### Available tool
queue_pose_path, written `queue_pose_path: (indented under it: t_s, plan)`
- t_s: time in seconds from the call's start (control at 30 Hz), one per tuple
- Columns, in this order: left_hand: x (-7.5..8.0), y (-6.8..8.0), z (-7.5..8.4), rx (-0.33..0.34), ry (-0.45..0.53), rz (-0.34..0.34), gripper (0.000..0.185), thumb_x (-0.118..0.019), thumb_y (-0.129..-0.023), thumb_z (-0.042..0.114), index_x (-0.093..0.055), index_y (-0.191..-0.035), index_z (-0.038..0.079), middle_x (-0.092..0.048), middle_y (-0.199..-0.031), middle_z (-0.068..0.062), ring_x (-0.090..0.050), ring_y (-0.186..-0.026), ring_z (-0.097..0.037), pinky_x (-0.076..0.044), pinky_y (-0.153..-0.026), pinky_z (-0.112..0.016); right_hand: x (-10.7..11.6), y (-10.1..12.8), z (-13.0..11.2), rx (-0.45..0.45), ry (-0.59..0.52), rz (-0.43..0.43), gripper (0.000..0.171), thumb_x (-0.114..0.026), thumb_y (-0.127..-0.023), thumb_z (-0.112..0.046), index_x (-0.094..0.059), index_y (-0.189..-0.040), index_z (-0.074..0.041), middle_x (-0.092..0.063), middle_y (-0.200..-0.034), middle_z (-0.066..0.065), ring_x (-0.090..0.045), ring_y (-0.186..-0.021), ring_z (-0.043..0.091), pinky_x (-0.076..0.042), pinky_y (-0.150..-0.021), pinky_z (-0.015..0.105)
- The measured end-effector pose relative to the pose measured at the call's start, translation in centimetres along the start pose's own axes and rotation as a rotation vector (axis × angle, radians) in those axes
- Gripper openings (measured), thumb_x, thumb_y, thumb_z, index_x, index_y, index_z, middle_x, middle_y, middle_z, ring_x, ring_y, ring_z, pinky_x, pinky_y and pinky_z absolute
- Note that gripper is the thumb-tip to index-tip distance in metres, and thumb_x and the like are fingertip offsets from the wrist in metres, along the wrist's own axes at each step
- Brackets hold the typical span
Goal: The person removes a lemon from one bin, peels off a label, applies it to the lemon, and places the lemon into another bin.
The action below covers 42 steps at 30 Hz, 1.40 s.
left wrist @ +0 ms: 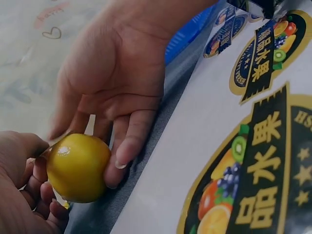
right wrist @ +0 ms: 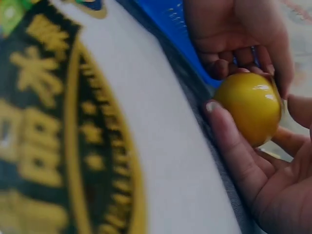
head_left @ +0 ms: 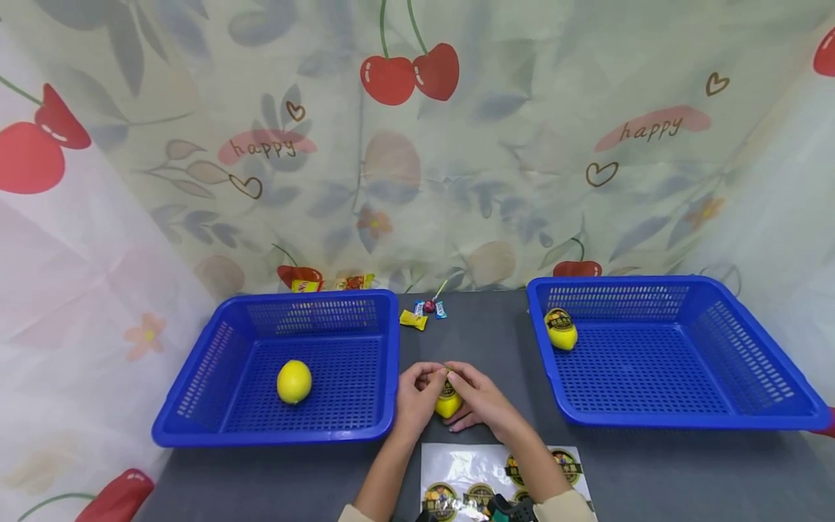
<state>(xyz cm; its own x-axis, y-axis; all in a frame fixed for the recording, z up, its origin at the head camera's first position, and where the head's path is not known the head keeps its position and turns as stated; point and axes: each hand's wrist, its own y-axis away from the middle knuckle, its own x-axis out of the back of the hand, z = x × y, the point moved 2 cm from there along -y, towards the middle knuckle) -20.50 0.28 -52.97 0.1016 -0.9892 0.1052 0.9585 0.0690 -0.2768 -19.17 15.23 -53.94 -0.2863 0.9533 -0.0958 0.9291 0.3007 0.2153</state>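
A yellow lemon (head_left: 448, 403) with a dark round sticker on top sits between both hands, just above the grey table (head_left: 470, 341) at its centre. My left hand (head_left: 424, 383) grips it from the left, fingers curled round it. From the right my right hand (head_left: 471, 388) holds it, fingertips at the sticker. In the left wrist view the lemon (left wrist: 78, 168) lies against my left hand (left wrist: 22, 195) and the right hand's fingers (left wrist: 129, 144). The right wrist view shows the lemon (right wrist: 251, 113) cupped by my right hand (right wrist: 258, 165).
A blue basket (head_left: 196, 406) on the left holds one plain lemon (head_left: 294, 381). The blue basket (head_left: 750, 362) on the right holds a stickered lemon (head_left: 561, 328). A sheet of fruit stickers (head_left: 457, 467) lies at the front edge. Small wrapped sweets (head_left: 424, 313) lie at the back.
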Motion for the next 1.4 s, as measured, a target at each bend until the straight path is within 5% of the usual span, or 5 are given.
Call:
queue_pose_path:
  t_s: [0.57,0.87,1.03,1.2,1.4]
  plan:
    - [0.8,1.1,3.5,0.003,0.040,0.000,0.012,-0.066,-0.089,-0.006,-0.065,-0.098,-0.013,-0.048,-0.063,-0.012,-0.040,-0.055,-0.008,-0.033,-0.052,-0.017,-0.3,-0.1,0.3,-0.003,-0.018,0.079,0.051,-0.059,-0.102,-0.033,-0.051,-0.144,-0.006,-0.063,-0.122,0.013,-0.071,-0.073,0.033,-0.060,-0.068,0.044]
    - [0.7,1.5,-0.6,0.036,0.057,-0.045,0.021,-0.065,-0.088,-0.008,-0.059,-0.107,-0.012,-0.045,-0.064,-0.002,-0.037,-0.054,-0.003,-0.031,-0.050,-0.016,-0.1,-0.1,0.6,-0.006,-0.044,0.079,0.056,-0.061,-0.101,-0.034,-0.048,-0.147,-0.005,-0.062,-0.125,0.014,-0.071,-0.073,0.032,-0.060,-0.069,0.044]
    - [1.1,1.5,-1.1,0.200,0.001,-0.060,0.028,-0.071,-0.089,0.011,-0.061,-0.112,-0.003,-0.047,-0.067,-0.001,-0.041,-0.053,-0.005,-0.034,-0.048,-0.017,0.0,-0.2,0.6,0.004,-0.053,0.072,0.055,-0.060,-0.102,-0.032,-0.047,-0.147,-0.004,-0.062,-0.125,0.015,-0.071,-0.073,0.032,-0.060,-0.069,0.044]
    - [1.5,1.5,-1.1,0.303,0.038,-0.223,0.042,-0.066,-0.097,0.027,-0.057,-0.131,0.003,-0.059,-0.103,-0.013,-0.059,-0.053,-0.017,-0.048,-0.038,-0.025,0.2,-0.2,0.6,0.013,-0.048,0.090,0.053,-0.060,-0.102,-0.030,-0.048,-0.147,-0.003,-0.063,-0.123,0.015,-0.070,-0.069,0.028,-0.060,-0.067,0.043]
    - [1.7,2.2,-1.1,0.420,0.228,-0.372,0.053,-0.054,-0.105,0.032,-0.041,-0.153,0.012,-0.045,-0.144,-0.019,-0.071,-0.069,-0.028,-0.058,-0.051,-0.035,0.1,-0.1,0.5,-0.022,-0.067,0.128,0.049,-0.061,-0.101,-0.027,-0.052,-0.144,-0.003,-0.065,-0.121,0.014,-0.069,-0.065,0.025,-0.060,-0.065,0.041]
